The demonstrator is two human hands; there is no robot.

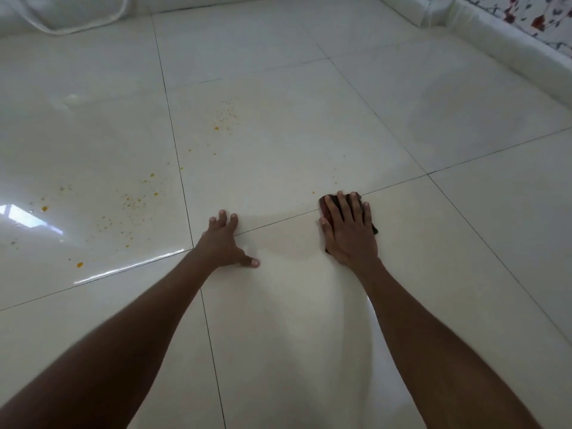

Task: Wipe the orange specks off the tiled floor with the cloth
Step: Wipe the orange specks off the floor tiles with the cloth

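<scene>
My right hand (348, 230) lies flat with fingers spread on the dark cloth (328, 205), pressing it on the tiled floor (309, 119). My left hand (224, 243), to the left of the cloth, is open and empty, fingertips on the floor. The orange specks (136, 201) are further left of the cloth, well apart from it.
</scene>
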